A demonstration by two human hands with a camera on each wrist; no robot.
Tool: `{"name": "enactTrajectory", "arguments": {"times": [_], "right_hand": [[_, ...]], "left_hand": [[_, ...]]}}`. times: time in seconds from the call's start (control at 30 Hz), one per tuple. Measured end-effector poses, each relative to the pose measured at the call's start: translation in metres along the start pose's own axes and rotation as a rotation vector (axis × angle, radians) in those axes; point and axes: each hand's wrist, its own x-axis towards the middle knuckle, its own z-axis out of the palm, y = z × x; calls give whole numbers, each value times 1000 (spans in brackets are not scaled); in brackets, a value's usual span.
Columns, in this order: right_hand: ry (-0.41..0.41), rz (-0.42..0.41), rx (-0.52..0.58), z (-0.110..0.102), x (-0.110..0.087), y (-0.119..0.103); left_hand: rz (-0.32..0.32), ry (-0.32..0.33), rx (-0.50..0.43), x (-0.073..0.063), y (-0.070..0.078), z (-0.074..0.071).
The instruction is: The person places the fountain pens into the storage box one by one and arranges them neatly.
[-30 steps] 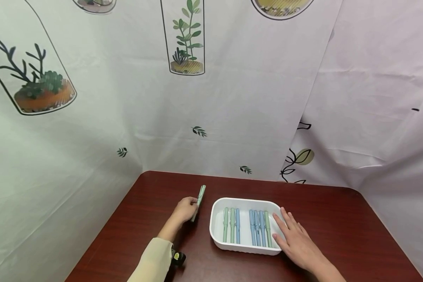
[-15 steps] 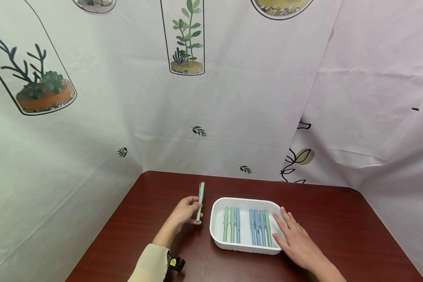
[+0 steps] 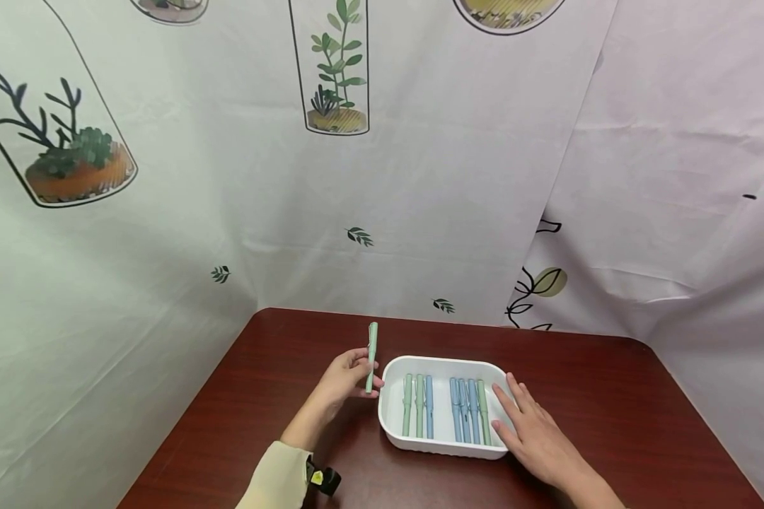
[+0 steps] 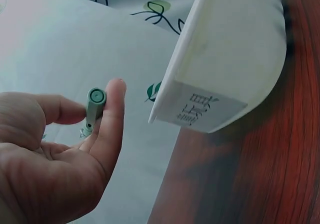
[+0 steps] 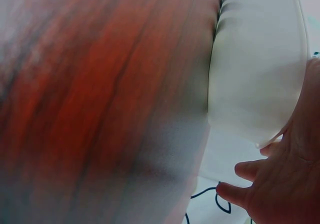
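My left hand (image 3: 346,378) pinches a pale green pen (image 3: 372,346) between thumb and fingers, just left of the white tray (image 3: 446,448). The pen stands nearly upright in the head view; in the left wrist view its round end (image 4: 97,96) faces the camera. Inside the tray lie two green pens (image 3: 419,406) and a blue pen (image 3: 429,408) on the left. On the right side are several blue pens (image 3: 464,410) and one green pen (image 3: 484,412). My right hand (image 3: 537,438) rests on the tray's right rim with fingers spread.
The tray stands on a dark red wooden table (image 3: 611,403). A white cloth with printed plants (image 3: 420,212) hangs behind and at both sides. A printed label (image 4: 192,109) shows on the tray's outer wall. A black wrist strap device (image 3: 323,478) sits at the left sleeve.
My left hand has raised the green pen, turned it more upright and brought it right, toward the tray's left rim. The right hand and the pens in the tray stay put.
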Motion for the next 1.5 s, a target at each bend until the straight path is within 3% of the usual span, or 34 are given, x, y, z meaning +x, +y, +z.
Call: {"name": "enactTrajectory", "arguments": {"times": [0.2, 0.5, 1.2, 1.5], "right_hand": [[2, -3, 0, 0, -1, 0], [9, -7, 0, 1, -1, 0], [-9, -4, 2, 1, 1, 0], [-9, -4, -11, 0, 3, 1]], "left_hand": [[-3, -55, -47, -1, -1, 6], [14, -116, -39, -4, -3, 20], [-93, -144, -56, 0, -9, 56], [-111, -167, -5, 4, -6, 65]]}}
